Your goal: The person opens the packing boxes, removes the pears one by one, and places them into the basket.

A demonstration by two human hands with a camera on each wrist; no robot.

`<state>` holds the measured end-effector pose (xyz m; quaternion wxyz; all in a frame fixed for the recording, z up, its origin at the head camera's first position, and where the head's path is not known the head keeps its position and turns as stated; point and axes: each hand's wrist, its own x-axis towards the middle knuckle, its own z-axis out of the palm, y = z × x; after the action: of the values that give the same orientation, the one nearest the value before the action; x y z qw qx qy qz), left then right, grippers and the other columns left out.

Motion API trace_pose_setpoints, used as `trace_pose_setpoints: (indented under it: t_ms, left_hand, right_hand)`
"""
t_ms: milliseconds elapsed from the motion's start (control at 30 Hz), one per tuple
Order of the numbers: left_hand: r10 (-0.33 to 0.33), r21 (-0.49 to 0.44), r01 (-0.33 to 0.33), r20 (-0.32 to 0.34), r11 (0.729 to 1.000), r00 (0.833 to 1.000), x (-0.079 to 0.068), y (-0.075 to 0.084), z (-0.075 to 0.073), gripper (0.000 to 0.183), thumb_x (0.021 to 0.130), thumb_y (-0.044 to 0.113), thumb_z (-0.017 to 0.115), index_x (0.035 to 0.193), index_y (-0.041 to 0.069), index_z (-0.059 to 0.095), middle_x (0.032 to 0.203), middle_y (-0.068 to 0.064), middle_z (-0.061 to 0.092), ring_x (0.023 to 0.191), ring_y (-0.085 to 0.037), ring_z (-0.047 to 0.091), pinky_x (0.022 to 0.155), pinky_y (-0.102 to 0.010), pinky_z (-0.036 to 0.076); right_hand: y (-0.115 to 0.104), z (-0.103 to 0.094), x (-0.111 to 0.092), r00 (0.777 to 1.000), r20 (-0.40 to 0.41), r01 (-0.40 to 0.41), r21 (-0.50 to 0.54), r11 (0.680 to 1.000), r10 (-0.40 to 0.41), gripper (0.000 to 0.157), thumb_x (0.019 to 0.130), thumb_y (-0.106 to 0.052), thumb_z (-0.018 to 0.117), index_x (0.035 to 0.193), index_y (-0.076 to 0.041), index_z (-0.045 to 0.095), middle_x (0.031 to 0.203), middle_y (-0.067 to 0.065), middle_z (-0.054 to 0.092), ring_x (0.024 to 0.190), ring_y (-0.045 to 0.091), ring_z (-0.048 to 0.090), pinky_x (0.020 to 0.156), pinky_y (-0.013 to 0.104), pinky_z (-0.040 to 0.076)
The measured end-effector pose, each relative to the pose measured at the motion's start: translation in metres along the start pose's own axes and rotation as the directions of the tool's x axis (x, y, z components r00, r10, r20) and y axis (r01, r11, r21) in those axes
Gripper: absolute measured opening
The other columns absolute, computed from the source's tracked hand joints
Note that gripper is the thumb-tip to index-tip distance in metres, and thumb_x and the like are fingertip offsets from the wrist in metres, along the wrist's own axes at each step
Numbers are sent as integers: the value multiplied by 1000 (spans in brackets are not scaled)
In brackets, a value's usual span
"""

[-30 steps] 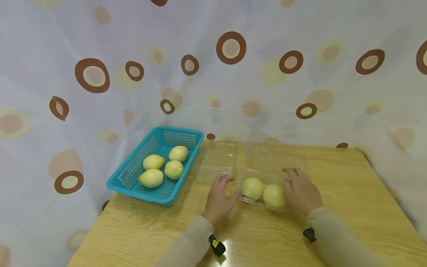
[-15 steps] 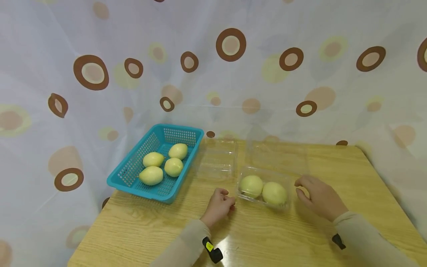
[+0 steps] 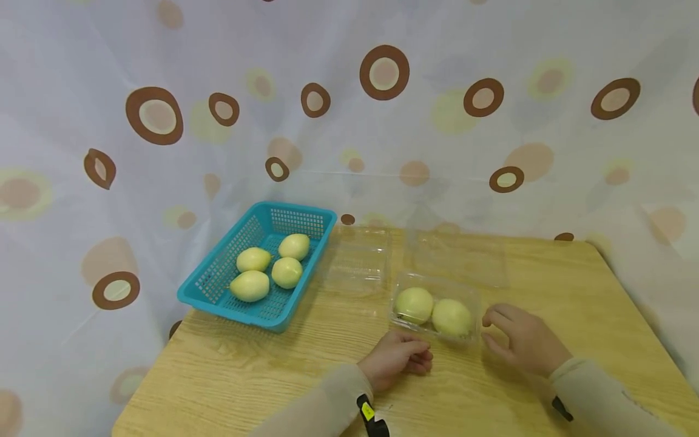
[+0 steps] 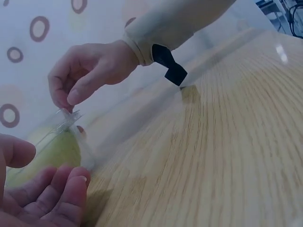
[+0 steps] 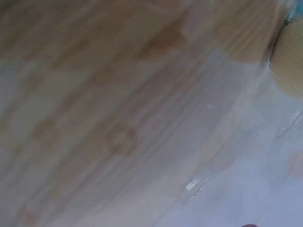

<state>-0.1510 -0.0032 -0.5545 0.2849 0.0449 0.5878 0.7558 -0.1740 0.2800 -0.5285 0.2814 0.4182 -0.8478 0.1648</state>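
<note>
A clear plastic box [image 3: 474,296] holding two pale yellow pears [image 3: 451,317] sits on the wooden table, slightly askew. My left hand [image 3: 397,358] rests close in front of the box with fingers loosely curled and nothing in them; its fingers [image 4: 59,191] also show large in the left wrist view. My right hand [image 3: 526,340] hovers at the box's right end, fingers bent and thumb apart. Seen from the left wrist, the right hand [image 4: 97,68] has its fingertips right at the clear rim. The right wrist view is blurred and shows no hand.
A blue plastic basket [image 3: 188,295] with several pears [image 3: 250,286] stands at the left. Behind the box lie another clear plastic container [image 3: 357,261] and a clear sheet-like piece [image 3: 459,258]. A patterned curtain [image 3: 338,133] hangs along the table's back edge.
My right hand has drawn off the box's right side, further right. My left hand has left the box's left end, moving toward me and then right, in front of it.
</note>
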Motion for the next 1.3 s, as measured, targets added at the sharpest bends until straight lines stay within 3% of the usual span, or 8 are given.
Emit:
trace_pose_setpoints:
  t_ms: [100, 300, 700, 1100, 1300]
  left_hand:
    - [-5, -38, 6, 12, 999, 1000, 4, -3, 11, 28, 93, 10, 59, 104, -16, 62, 79, -6, 65, 71, -14, 65, 69, -29, 56]
    - [-8, -85, 7, -12, 996, 1000, 10, -8, 28, 28, 93, 12, 61, 102, -14, 64, 81, -7, 66, 73, -17, 66, 72, -32, 57]
    - [-46, -175, 37, -48, 984, 998, 21, -13, 39, 23, 92, 15, 62, 99, -7, 67, 81, -8, 67, 72, -17, 67, 72, -31, 56]
    - [-41, -182, 31, -54, 983, 998, 23, -10, 39, 26, 94, 19, 57, 96, -4, 68, 79, -8, 67, 67, -16, 66, 61, -24, 54]
    - [-73, -176, 56, -89, 983, 993, 26, -10, 39, 24, 93, 17, 57, 94, -4, 70, 78, -8, 67, 66, -16, 65, 59, -24, 53]
  right_hand:
    - [-2, 3, 0, 998, -46, 52, 27, 998, -51, 26, 92, -37, 54, 89, -13, 64, 92, -7, 59, 77, 8, 59, 63, 20, 50]
    - [-3, 5, 1, 995, -68, 70, 58, 996, -66, 25, 91, -39, 58, 86, -15, 63, 91, -8, 60, 78, 7, 60, 66, 21, 50]
    - [-5, 5, 8, 990, -60, 134, 49, 990, -131, 24, 80, -39, 75, 80, -18, 64, 88, -9, 60, 73, 5, 58, 59, 19, 49]
    - [-6, 4, 13, 986, -38, 165, 18, 986, -164, 26, 86, -41, 65, 78, -16, 68, 84, -7, 64, 70, 6, 62, 58, 21, 52]
    - [-11, 5, 16, 978, -40, 205, -21, 979, -206, 32, 92, -39, 55, 74, -16, 68, 78, -5, 65, 64, 8, 63, 53, 24, 53]
